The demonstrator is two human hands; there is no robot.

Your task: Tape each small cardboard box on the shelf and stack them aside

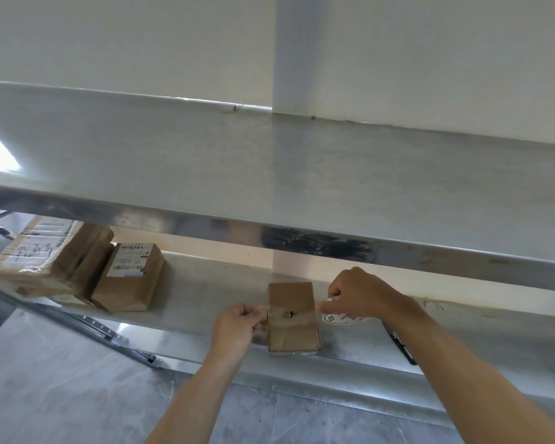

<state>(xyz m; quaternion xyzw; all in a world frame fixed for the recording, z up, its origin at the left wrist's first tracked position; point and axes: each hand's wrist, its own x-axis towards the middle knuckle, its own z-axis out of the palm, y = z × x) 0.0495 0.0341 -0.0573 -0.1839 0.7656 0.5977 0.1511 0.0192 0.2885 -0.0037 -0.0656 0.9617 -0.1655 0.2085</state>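
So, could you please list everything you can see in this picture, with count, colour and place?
small cardboard box: one, brown, front of the lower shelf, between the hands, clear tape across its top.
tape roll: one, clear with a white core, right of that box.
labelled parcels: at least three, brown with white labels, stacked at the left of the lower shelf.
lower shelf: one, steel grey.
upper shelf: one, steel grey, above.
wall: white, behind.
floor: grey tiles.
left hand: pinches the tape end, left of the box.
right hand: grips the tape roll.
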